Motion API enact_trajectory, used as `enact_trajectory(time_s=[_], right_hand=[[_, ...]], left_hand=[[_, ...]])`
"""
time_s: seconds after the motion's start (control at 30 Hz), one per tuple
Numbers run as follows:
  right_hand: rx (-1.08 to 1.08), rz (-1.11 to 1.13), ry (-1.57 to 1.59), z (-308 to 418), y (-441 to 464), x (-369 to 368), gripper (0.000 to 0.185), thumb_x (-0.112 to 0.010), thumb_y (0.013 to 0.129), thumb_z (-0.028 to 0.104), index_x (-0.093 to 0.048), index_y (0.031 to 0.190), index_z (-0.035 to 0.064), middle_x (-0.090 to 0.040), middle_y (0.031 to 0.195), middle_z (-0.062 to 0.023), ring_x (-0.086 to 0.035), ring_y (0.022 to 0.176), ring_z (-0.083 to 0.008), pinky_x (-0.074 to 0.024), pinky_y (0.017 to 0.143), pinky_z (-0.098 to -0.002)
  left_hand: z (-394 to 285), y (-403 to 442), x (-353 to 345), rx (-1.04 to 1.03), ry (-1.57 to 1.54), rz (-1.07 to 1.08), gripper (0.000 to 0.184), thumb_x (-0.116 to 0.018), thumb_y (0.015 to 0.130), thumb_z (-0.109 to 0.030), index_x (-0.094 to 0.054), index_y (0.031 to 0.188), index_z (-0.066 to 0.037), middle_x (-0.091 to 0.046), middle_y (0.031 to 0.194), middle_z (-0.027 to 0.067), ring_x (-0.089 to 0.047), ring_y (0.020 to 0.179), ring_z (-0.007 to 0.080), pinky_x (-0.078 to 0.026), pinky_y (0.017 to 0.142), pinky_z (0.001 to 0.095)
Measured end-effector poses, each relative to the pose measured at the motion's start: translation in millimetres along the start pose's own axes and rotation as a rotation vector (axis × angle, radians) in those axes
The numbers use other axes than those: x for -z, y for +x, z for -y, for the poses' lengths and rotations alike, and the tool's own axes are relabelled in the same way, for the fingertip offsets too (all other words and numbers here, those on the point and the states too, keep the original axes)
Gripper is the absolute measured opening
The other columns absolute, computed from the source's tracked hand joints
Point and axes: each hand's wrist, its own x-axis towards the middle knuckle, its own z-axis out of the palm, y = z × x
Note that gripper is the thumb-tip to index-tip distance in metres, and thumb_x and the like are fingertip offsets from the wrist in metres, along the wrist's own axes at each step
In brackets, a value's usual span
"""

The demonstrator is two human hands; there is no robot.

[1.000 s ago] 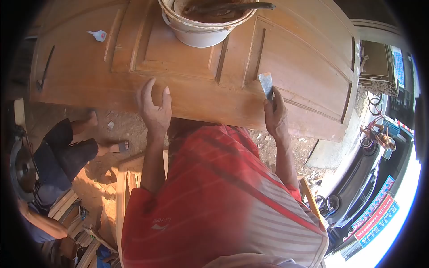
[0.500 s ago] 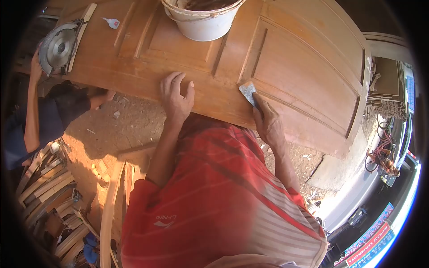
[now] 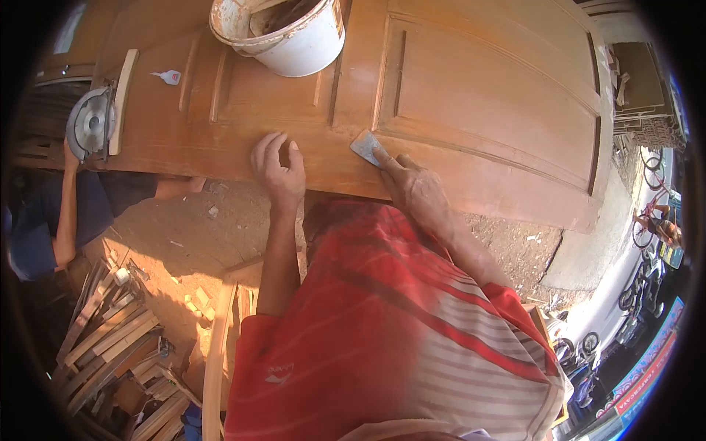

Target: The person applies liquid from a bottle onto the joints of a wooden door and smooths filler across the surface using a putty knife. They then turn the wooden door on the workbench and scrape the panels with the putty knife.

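Observation:
A brown panelled wooden door (image 3: 323,158) lies flat in front of me. My right hand (image 3: 415,187) grips a flat grey metal scraper (image 3: 362,145), its blade against the door's near rail just below a panel corner. The scraper's grip end is hidden under my fingers. To the left, my left hand (image 3: 277,167) rests at the door's near edge, fingers bent and thumb apart, with nothing held. Beyond both hands a white bucket (image 3: 301,55), smeared around the rim, stands on the door with sticks or tools inside.
A small white bottle (image 3: 170,77) lies on the door. At its left end, another person's hand (image 3: 70,156) is at a circular saw (image 3: 92,123) beside a pale wood strip (image 3: 123,99). Wood offcuts (image 3: 118,331) are piled lower left; motorcycles (image 3: 640,283) stand by the road on the right.
The view has shifted, so the bucket appears farther left. My right hand has slid the scraper a little left along the rail, closer to my left hand, which stays near the edge.

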Motion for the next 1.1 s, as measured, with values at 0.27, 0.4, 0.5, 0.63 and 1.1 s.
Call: enact_trajectory(time_s=[0.27,0.4,0.5,0.63,1.1], right_hand=[[0.046,-0.007,0.042,-10,-22,8,0.06,-0.064,0.091,0.01,-0.05,0.149,0.0166,-0.064,0.095,-0.0168,-0.067,0.079,-0.0385,-0.0561,0.068,-0.0502],[0.021,-0.079,0.142,-21,-36,13,0.051,-0.063,0.096,0.015,-0.054,0.146,0.018,-0.064,0.095,-0.0156,-0.067,0.08,-0.0391,-0.0556,0.068,-0.05],[-0.002,-0.065,0.11,-22,-32,22,0.048,-0.063,0.097,0.015,-0.057,0.144,0.0171,-0.064,0.092,-0.0147,-0.067,0.077,-0.0384,-0.0552,0.066,-0.0495],[0.008,-0.037,0.016,-21,-22,22,0.048,-0.063,0.094,0.011,-0.059,0.141,0.015,-0.063,0.089,-0.0139,-0.067,0.073,-0.0364,-0.0554,0.063,-0.0485],[0.033,0.104,-0.105,-7,12,36,0.036,-0.064,0.1,0.02,-0.066,0.135,0.0154,-0.064,0.091,-0.0162,-0.067,0.078,-0.0393,-0.053,0.068,-0.0482]], left_hand=[[-4,2,2,0.034,0.028,0.052,0.028,-0.073,0.086,-0.004,-0.066,0.113,-0.002,-0.064,0.119,0.0142,-0.056,0.117,0.0344,-0.045,0.102,0.0478],[-4,1,2,0.059,0.054,0.087,0.028,-0.073,0.086,-0.004,-0.066,0.113,-0.003,-0.063,0.12,0.0144,-0.056,0.117,0.0347,-0.044,0.101,0.0481],[-3,2,0,0.046,0.073,0.073,0.028,-0.073,0.086,-0.005,-0.065,0.113,-0.003,-0.063,0.119,0.0144,-0.056,0.116,0.0349,-0.044,0.101,0.0483],[-4,1,-1,0.043,0.08,0.062,0.028,-0.072,0.086,-0.005,-0.065,0.114,-0.003,-0.063,0.119,0.0148,-0.056,0.116,0.0349,-0.044,0.101,0.0479],[-3,3,-1,0.058,0.047,-0.029,0.021,-0.073,0.086,-0.008,-0.069,0.107,-0.004,-0.066,0.115,0.0114,-0.06,0.107,0.0333,-0.047,0.095,0.0466]])
